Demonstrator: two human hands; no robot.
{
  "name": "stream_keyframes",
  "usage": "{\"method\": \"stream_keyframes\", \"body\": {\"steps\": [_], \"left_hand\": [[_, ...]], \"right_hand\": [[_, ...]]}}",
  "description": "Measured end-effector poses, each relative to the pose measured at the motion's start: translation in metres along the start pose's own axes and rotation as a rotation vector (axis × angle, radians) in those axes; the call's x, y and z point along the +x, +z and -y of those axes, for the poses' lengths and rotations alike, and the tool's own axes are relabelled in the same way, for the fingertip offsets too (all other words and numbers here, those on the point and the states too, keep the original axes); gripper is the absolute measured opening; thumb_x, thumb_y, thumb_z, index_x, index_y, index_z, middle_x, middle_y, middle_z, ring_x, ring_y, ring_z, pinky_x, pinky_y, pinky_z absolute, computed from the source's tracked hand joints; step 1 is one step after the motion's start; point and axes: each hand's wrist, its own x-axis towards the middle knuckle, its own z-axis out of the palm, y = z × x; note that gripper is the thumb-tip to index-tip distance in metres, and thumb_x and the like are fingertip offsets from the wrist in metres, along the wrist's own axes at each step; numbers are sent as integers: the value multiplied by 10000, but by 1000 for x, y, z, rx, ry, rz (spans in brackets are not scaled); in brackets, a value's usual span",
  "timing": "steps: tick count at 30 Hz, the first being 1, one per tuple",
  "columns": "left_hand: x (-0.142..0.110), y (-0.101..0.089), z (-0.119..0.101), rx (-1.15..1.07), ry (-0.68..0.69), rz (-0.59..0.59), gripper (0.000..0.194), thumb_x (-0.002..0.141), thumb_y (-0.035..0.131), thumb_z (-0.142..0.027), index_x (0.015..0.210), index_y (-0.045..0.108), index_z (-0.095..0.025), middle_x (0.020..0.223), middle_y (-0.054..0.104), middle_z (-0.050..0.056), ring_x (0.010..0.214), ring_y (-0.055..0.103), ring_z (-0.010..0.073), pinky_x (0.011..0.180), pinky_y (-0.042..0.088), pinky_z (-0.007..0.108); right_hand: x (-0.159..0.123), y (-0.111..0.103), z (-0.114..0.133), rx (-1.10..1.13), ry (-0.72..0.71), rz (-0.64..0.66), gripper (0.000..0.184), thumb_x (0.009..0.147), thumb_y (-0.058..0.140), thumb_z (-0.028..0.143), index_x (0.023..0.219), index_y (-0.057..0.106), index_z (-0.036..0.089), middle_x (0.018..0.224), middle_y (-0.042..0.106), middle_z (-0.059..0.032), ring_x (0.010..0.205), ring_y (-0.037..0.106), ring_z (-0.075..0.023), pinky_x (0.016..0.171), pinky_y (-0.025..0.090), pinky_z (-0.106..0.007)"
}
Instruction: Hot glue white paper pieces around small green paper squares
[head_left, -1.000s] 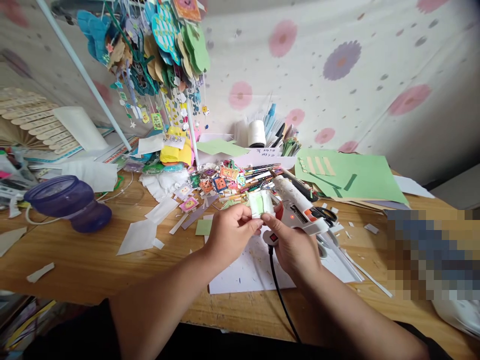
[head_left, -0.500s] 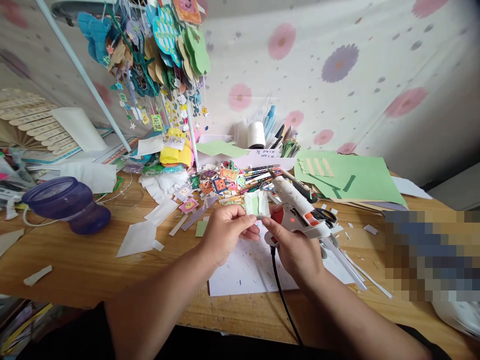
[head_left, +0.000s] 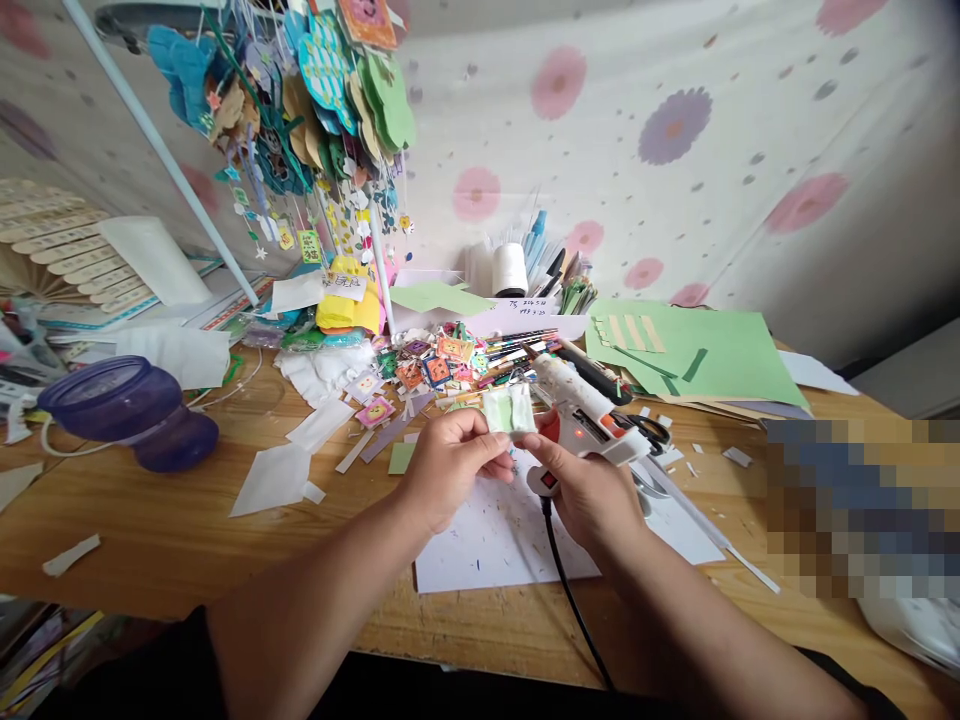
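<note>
Small piece pinched between both hands, glue gun in the right

One green-and-white piece (head_left: 510, 408), right at my fingertips. My left fingers (head_left: 486, 448) pinch its near left edge; my right thumb meets its near right corner, apparently touching. My other right fingers (head_left: 553, 458) wrap the handle of one glue gun (head_left: 574, 390), nozzle pointing forward, beyond the piece, indicator light lit. One black cord (head_left: 566, 580) drops from the handle toward me.

To hold this well, I'd say: pinch only the edges, face flat and in sight, press lightly so it doesn't crease, and angle the nozzle clear of my skin and the paper. Slack in the cord should help too.

Counts, going outward. Below my fingers: one white sheet (head_left: 480, 555) with specks on it, lying on the desk (head_left: 360, 560). Just beyond the piece: a heap of little painted cards (head_left: 442, 365), too overlapped to count. Right of my right fingers: one pair of black-handled scissors (head_left: 654, 432), partly hidden. Farther out that way: one large green sheet (head_left: 735, 350) bearing three cream strips (head_left: 637, 333). Straight ahead, well apart: one white spool (head_left: 510, 268). Far left: one purple container (head_left: 176, 435).
</note>
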Motion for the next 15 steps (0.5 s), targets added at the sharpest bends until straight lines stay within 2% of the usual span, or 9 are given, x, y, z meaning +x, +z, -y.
{"method": "stream_keyframes", "body": {"steps": [3, 6, 10, 12, 15], "left_hand": [[1, 0, 4, -41, 21, -20, 244, 698, 726, -318, 631, 560, -152, 596, 643, -3, 517, 606, 109, 560, 520, 255], [2, 2, 7, -34, -7, 51, 218, 692, 746, -318, 781, 648, -145, 679, 672, 12, 602, 625, 122, 633, 538, 280], [3, -1, 1, -51, 13, 199, 427, 639, 795, -247, 1039, 666, -174, 981, 719, 57, 893, 660, 170, 822, 520, 305], [6, -6, -3, -12, 44, 183, 418, 640, 794, -264, 1029, 669, -174, 998, 715, 55, 897, 653, 173, 813, 511, 295], [10, -14, -4, 160, 69, 114, 273, 678, 754, -310, 887, 690, -147, 865, 705, 47, 770, 633, 159, 696, 505, 270]], "right_hand": [[2, 2, 2, 35, -9, -18, 182, 699, 775, 300, 779, 632, 220, 765, 620, 2, 726, 570, -170, 668, 452, -315], [5, 0, 3, 62, 18, -40, 172, 685, 767, 293, 743, 630, 207, 723, 612, 7, 701, 569, -165, 658, 446, -311], [9, -8, 6, -29, 15, 16, 149, 690, 757, 272, 700, 625, 203, 662, 592, 14, 634, 533, -150, 593, 424, -294], [10, -12, 9, -126, 22, 62, 145, 707, 744, 276, 673, 622, 205, 601, 552, 24, 555, 475, -132, 518, 383, -281], [10, -15, 10, -194, 45, 116, 154, 715, 740, 299, 671, 621, 212, 585, 528, 24, 495, 416, -119, 446, 324, -269]]}}
